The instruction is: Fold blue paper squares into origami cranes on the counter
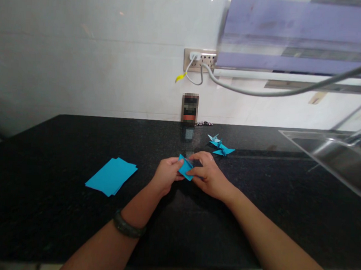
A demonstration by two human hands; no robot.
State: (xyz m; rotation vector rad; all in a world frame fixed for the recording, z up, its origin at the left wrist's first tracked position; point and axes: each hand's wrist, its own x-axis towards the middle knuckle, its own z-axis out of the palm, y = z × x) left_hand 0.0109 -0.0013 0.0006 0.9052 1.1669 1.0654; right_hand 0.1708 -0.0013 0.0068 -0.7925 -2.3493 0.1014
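Note:
Between my two hands is a small folded piece of blue origami paper (pixel 184 168), held just above the dark countertop. My left hand (pixel 168 171) pinches its left edge, thumb on top and fingers underneath. At the right side, my right hand (pixel 207 173) has its thumb and fingers closed on the paper's edge and a fold. Several folded paper cranes (pixel 223 149) in blue and paler blue sit beyond my right hand. To the left of my left hand lies a loose stack of flat blue paper sheets (pixel 112 175).
The black speckled countertop (pixel 55 221) runs up to a white tiled wall. A phone (pixel 190 109), its screen blurred, leans on the wall beside a beaded string (pixel 205 123). A steel sink (pixel 326 148) is at the right. Above hangs a grey cable (pixel 256 92) from a wall socket (pixel 200 60).

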